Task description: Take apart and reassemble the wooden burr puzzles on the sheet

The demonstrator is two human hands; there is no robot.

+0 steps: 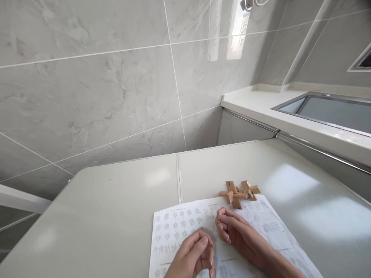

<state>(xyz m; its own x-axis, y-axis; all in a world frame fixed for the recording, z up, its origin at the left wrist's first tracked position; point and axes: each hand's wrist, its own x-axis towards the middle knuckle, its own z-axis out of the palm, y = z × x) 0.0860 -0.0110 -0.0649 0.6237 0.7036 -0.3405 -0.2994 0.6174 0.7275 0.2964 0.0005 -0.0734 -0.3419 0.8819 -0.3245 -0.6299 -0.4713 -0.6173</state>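
Observation:
My left hand (193, 255) rests over the printed sheet (218, 253), fingers curled inward and thumb lying along the index finger. Nothing shows in it. To its right, my right hand (240, 235) is also curled, its thumb tip against the index finger, and no object is visible in its hollow. A gap separates the hands. Just beyond my right hand lie several notched wooden puzzle pieces (237, 195), crossed over one another at the sheet's far edge. Some carry dark marks. Rows of small line drawings cover the paper.
The pale table (116, 216) has a seam (179, 173) across its top. Grey marble-look tiles (116, 85) form the wall behind. At right stands a white counter (246, 98) with a metal-framed sink (307, 94).

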